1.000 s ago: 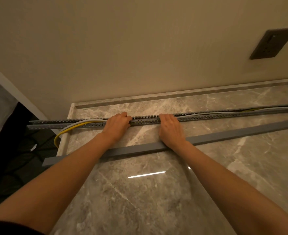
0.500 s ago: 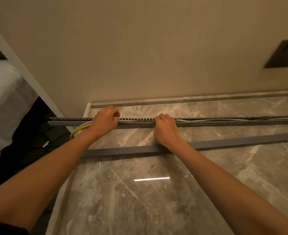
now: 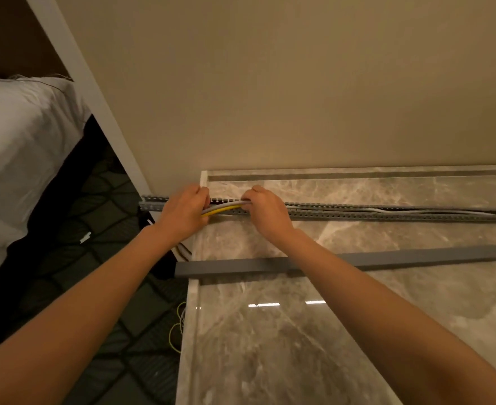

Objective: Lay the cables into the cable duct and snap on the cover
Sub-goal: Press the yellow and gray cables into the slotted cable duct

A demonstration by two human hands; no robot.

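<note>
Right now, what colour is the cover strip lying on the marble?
The cover is plain grey; the head view shows it.

Beige wall (image 3: 299,83) (marble counter (image 3: 299,361) below)

Head-worn camera looks down, near the cable duct (image 3: 357,213).

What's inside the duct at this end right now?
Gray and yellow cables show in the duct between the left hand and right hand, continuing rightward. Both hands cover their own stretches.
</note>
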